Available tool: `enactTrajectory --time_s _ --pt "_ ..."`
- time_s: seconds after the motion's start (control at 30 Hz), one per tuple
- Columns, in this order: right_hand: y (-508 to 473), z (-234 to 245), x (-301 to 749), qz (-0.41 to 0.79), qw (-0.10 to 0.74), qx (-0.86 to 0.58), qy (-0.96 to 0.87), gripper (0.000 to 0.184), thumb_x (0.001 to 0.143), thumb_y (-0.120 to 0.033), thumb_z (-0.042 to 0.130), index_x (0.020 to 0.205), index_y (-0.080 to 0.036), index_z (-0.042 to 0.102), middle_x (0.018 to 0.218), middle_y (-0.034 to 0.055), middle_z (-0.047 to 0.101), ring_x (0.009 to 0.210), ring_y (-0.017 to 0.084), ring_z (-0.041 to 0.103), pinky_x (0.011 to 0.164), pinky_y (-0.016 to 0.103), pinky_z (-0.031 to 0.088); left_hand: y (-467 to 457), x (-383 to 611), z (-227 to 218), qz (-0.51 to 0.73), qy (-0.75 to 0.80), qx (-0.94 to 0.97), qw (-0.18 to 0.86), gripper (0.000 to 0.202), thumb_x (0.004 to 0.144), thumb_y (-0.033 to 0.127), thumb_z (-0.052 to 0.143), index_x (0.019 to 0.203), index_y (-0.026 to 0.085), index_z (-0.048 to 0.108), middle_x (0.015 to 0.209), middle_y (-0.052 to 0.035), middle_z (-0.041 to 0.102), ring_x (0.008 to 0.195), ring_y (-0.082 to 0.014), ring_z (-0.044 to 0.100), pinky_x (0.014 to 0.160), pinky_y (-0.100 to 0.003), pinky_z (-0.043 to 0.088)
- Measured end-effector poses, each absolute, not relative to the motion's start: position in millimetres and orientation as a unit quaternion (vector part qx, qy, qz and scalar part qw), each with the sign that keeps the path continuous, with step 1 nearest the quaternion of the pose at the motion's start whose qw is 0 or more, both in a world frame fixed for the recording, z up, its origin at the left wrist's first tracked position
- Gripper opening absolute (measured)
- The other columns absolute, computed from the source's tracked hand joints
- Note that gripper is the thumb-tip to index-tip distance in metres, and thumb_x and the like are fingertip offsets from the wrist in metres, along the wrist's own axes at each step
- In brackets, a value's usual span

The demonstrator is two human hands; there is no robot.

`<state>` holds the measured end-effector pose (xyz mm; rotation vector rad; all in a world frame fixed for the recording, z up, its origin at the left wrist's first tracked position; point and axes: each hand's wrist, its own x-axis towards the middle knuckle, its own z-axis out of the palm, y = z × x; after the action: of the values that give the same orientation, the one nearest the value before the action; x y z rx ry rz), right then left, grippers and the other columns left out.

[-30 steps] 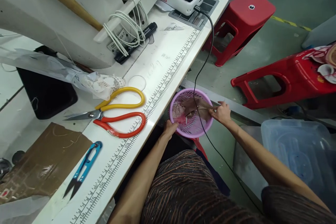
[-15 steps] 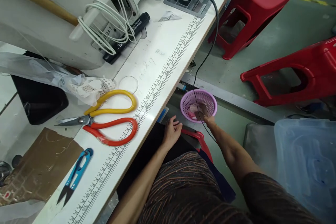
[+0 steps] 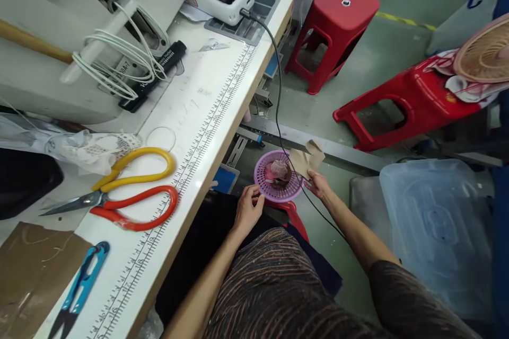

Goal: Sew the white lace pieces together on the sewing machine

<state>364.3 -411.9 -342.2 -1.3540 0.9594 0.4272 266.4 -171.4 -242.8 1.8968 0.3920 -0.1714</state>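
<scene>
A purple plastic basket (image 3: 260,183) stands low beyond my lap, with pink and brownish scraps (image 3: 278,170) inside it. My right hand (image 3: 318,184) pinches a tan piece of thin sheet material (image 3: 306,161), held over the basket's right rim. Whether that piece is cloth or paper, I cannot tell. My left hand (image 3: 249,209) is at the basket's near left rim, its fingers loosely bent and the thumb apart, with nothing visible in it. A black cable (image 3: 280,116) hangs down across the basket in my view.
On the white table, marked with a ruler scale, lie red-and-yellow-handled scissors (image 3: 101,200), blue thread snips (image 3: 81,286) and a black marker (image 3: 155,77). A sewing machine (image 3: 35,71) stands behind. Red stools (image 3: 342,10) and a clear plastic bin (image 3: 433,222) are at right.
My right hand has come up out of the basket with the tan piece. My left hand has moved closer to the rim. The whole view has shifted, showing more on the right.
</scene>
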Motion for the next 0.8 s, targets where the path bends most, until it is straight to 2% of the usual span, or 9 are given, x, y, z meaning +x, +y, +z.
enactTrajectory --time_s 0.2,0.27,0.33,0.4,0.43,0.5,0.6,0.67,0.8 --pt "-385.2 -287.8 351.5 0.117 0.734 -0.582 0.330 0.032 0.088 -0.032 0.065 0.115 -0.016 0.061 0.115 0.0072 0.063 0.099 0.019 0.062 0.084 0.038 0.054 -178.6 281.9 -201.0 0.001 0.038 0.837 0.546 0.035 0.085 0.030 0.064 0.118 0.020 0.057 0.117 -0.0098 0.061 0.109 -0.0215 0.062 0.094 -0.038 0.054" --pt "-374.3 -262.9 346.6 0.097 0.759 -0.579 0.282 0.038 0.077 -0.032 0.074 0.112 -0.019 0.064 0.112 0.0052 0.067 0.103 0.019 0.061 0.089 0.034 0.052 -179.6 292.0 -183.3 0.053 -0.002 0.858 0.510 0.057 0.080 0.035 0.071 0.130 0.019 0.049 0.130 -0.0137 0.055 0.124 -0.0265 0.054 0.104 -0.044 0.047" --pt "-362.0 -236.4 337.4 0.112 0.780 -0.572 0.227 0.042 0.068 -0.037 0.079 0.104 -0.021 0.068 0.104 0.0050 0.070 0.101 0.021 0.063 0.089 0.034 0.051 -179.2 301.4 -166.9 0.100 0.002 0.868 0.487 0.090 0.070 0.039 0.081 0.143 0.018 0.034 0.146 -0.0184 0.040 0.138 -0.0323 0.038 0.112 -0.050 0.037" --pt "-348.3 -212.3 323.9 0.158 0.790 -0.569 0.167 0.039 0.064 -0.042 0.081 0.093 -0.019 0.072 0.091 0.0072 0.073 0.092 0.024 0.066 0.083 0.039 0.053 -176.5 307.3 -152.2 0.122 0.027 0.856 0.502 0.110 0.063 0.039 0.085 0.150 0.018 0.020 0.149 -0.0198 0.037 0.139 -0.0331 0.037 0.112 -0.050 0.037" --pt "-341.6 -202.3 316.5 0.182 0.789 -0.569 0.139 0.038 0.061 -0.044 0.082 0.089 -0.018 0.073 0.085 0.0076 0.073 0.088 0.025 0.067 0.081 0.040 0.054 -174.1 308.3 -145.4 0.121 0.042 0.845 0.520 0.107 0.066 0.038 0.083 0.150 0.018 0.020 0.145 -0.0185 0.044 0.134 -0.0310 0.045 0.109 -0.048 0.042" --pt "-330.0 -186.8 304.2 0.223 0.783 -0.574 0.086 0.047 0.055 -0.044 0.086 0.090 -0.016 0.073 0.080 0.0080 0.073 0.084 0.027 0.068 0.079 0.043 0.054 -167.4 305.6 -132.1 0.097 0.055 0.828 0.550 0.075 0.076 0.034 0.074 0.142 0.020 0.039 0.124 -0.0114 0.063 0.113 -0.0244 0.063 0.097 -0.040 0.052" --pt "-318.7 -171.5 298.1 0.234 0.749 -0.619 0.024 0.060 0.060 -0.059 0.080 0.102 -0.017 0.071 0.089 0.0098 0.073 0.089 0.027 0.068 0.082 0.043 0.053 -154.8 291.5 -113.6 0.042 0.020 0.836 0.548 0.021 0.083 0.028 0.063 0.101 0.021 0.069 0.093 -0.0035 0.074 0.087 -0.0191 0.071 0.086 -0.032 0.056" --pt "-313.2 -162.9 300.6 0.222 0.717 -0.661 -0.007 0.061 0.068 -0.067 0.069 0.102 -0.016 0.070 0.094 0.0122 0.073 0.088 0.027 0.068 0.080 0.041 0.053 -146.7 279.7 -103.6 0.019 -0.001 0.847 0.531 0.014 0.081 0.025 0.061 0.089 0.022 0.072 0.088 -0.0026 0.075 0.084 -0.0193 0.071 0.084 -0.030 0.056" --pt "-302.7 -147.1 302.8 0.171 0.674 -0.717 -0.042 0.051 0.075 -0.065 0.063 0.091 -0.018 0.071 0.082 0.0085 0.072 0.070 0.022 0.065 0.068 0.034 0.053 -133.7 265.9 -91.4 -0.004 0.007 0.874 0.486 0.024 0.076 0.025 0.062 0.097 0.023 0.074 0.097 -0.0045 0.076 0.092 -0.0229 0.072 0.085 -0.032 0.057"
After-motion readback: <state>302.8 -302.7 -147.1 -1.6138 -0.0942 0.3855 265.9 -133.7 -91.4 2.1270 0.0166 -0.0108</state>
